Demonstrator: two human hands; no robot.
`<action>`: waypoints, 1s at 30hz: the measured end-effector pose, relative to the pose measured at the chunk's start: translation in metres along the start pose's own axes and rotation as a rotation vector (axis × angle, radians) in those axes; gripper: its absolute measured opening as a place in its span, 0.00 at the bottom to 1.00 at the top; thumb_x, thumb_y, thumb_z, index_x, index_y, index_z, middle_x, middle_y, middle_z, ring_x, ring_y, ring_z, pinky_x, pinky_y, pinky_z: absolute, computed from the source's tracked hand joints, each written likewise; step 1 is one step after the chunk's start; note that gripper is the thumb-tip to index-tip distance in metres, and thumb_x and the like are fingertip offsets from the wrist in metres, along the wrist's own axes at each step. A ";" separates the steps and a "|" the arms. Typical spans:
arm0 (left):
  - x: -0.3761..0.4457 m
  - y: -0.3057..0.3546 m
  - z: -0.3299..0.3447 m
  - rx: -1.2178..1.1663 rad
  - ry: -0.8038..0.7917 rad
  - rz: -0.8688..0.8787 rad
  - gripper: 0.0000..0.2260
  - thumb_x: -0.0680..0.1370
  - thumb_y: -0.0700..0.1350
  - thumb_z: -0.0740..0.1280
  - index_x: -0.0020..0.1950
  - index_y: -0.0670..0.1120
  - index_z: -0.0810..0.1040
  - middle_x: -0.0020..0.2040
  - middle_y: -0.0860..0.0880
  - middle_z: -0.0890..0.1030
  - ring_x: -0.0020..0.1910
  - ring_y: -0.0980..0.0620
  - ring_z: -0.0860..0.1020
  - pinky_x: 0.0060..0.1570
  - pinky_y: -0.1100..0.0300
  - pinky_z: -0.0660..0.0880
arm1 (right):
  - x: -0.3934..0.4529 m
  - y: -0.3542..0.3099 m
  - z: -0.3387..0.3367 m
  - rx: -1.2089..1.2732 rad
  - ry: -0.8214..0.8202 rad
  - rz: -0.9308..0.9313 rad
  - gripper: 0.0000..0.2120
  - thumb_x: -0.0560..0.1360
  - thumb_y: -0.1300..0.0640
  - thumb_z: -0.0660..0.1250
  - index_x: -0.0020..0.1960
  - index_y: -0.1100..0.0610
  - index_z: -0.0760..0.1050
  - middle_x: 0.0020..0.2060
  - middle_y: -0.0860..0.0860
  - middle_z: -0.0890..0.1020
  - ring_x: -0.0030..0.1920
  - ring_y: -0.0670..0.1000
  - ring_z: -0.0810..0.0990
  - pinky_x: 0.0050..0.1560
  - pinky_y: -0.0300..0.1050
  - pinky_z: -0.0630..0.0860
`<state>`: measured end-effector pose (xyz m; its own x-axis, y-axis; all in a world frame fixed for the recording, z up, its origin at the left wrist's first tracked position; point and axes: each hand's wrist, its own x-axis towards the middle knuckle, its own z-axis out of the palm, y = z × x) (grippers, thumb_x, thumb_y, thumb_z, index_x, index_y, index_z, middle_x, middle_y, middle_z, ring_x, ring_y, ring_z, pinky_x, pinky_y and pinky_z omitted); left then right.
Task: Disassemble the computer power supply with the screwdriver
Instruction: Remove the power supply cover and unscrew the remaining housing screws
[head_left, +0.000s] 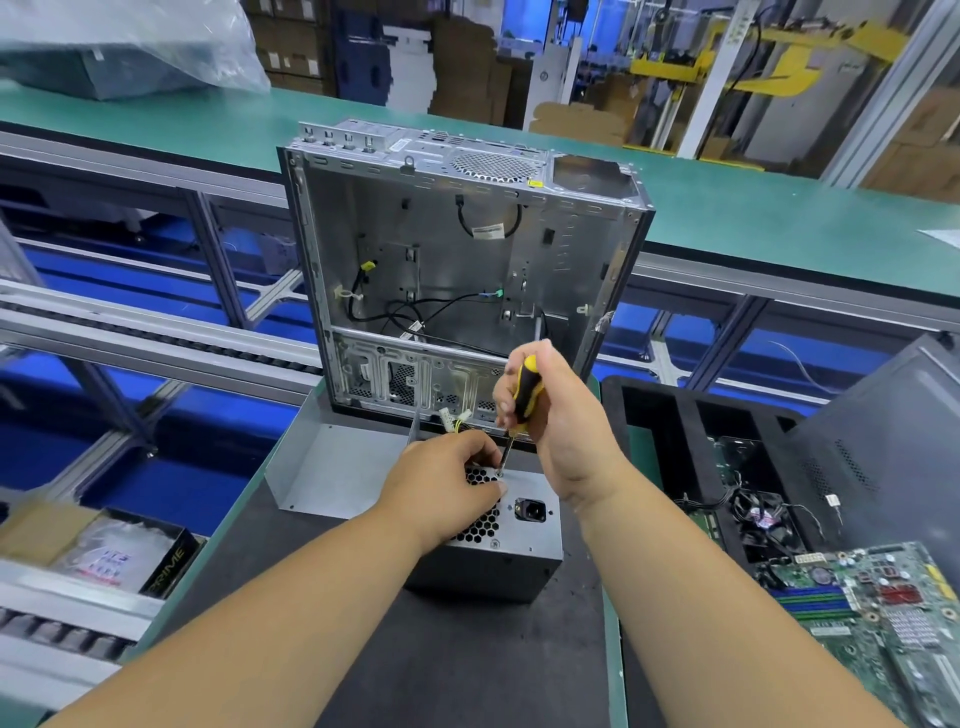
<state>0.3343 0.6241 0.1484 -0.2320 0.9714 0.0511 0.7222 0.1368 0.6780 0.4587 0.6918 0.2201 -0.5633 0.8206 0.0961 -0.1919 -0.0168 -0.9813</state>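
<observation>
The power supply (498, 540) is seen on the dark mat (467, 665) near the middle of the bench, directly under both hands. The left hand (447, 478) is laid on its perforated top, fingers curled and pressed around a screw (500, 473) at the far edge. The screwdriver (519, 410), black and yellow in the handle, is gripped in the right hand (561, 415) and held nearly upright, its tip set on that screw. Just left of the supply a bent metal cover (327, 467) is placed. Beyond it the gutted computer case (457, 260) is stood open, with loose cables inside. To the right a black foam tray (675, 426) and a green motherboard (872, 613) are found.
</observation>
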 end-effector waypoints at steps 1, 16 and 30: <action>0.000 0.001 0.000 0.018 0.001 0.006 0.09 0.71 0.59 0.71 0.46 0.61 0.73 0.47 0.61 0.79 0.53 0.52 0.76 0.50 0.58 0.73 | 0.002 -0.002 0.000 -0.026 0.006 0.002 0.15 0.76 0.43 0.58 0.44 0.55 0.68 0.32 0.50 0.75 0.35 0.53 0.71 0.42 0.47 0.68; 0.010 -0.003 0.008 0.152 -0.037 -0.002 0.13 0.70 0.66 0.68 0.45 0.62 0.70 0.48 0.60 0.79 0.55 0.48 0.76 0.49 0.56 0.72 | 0.010 0.008 0.011 0.060 0.144 -0.010 0.15 0.83 0.47 0.53 0.41 0.54 0.62 0.29 0.48 0.68 0.31 0.49 0.64 0.41 0.46 0.63; 0.006 -0.001 0.005 0.180 0.007 0.092 0.12 0.72 0.66 0.67 0.45 0.60 0.69 0.49 0.58 0.79 0.55 0.51 0.75 0.47 0.58 0.65 | 0.022 0.000 -0.006 0.217 -0.143 0.031 0.13 0.77 0.49 0.56 0.38 0.56 0.68 0.25 0.51 0.66 0.26 0.49 0.58 0.33 0.48 0.53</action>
<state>0.3359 0.6306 0.1447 -0.1637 0.9801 0.1120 0.8452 0.0807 0.5284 0.4514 0.7136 0.2214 -0.6768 0.7288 0.1040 -0.3319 -0.1759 -0.9268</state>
